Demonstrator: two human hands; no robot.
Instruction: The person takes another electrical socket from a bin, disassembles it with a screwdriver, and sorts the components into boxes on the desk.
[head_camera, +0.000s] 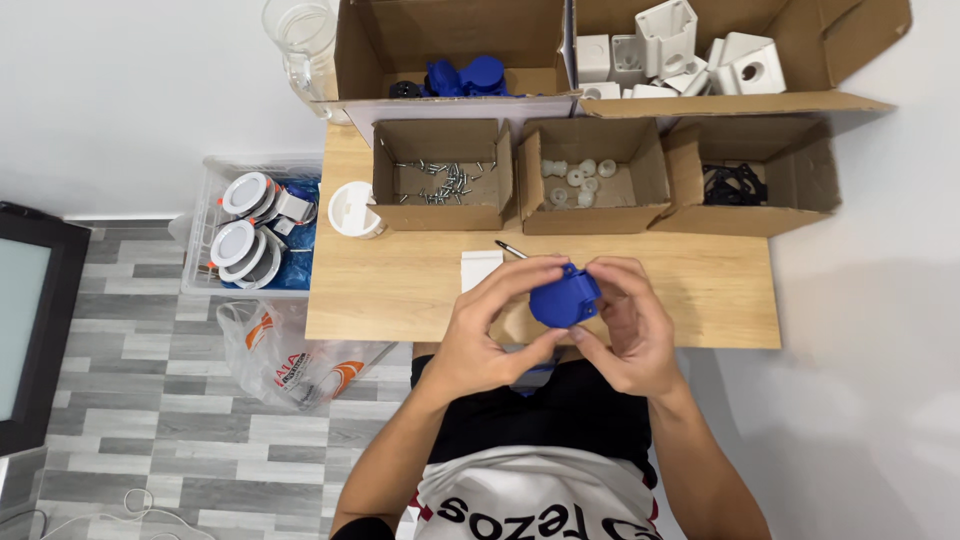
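Both my hands hold a round blue plastic part (563, 298) just above the near edge of the wooden table (400, 290). My left hand (490, 330) grips it from the left, thumb under it and fingers curled over the top. My right hand (625, 325) closes on it from the right. A thin tool, perhaps a screwdriver (510, 249), lies on the table just beyond my fingers, mostly hidden. A small white piece (480, 267) lies next to it.
Three small cardboard boxes stand at the back: screws (440, 180), white round pieces (580, 180), black parts (735, 185). Behind them, larger boxes hold blue parts (465, 75) and white housings (680, 55). A white cup (355, 210), a clear jug (300, 45), a bin of round lamps (255, 225) and a plastic bag (290, 360) are on the left.
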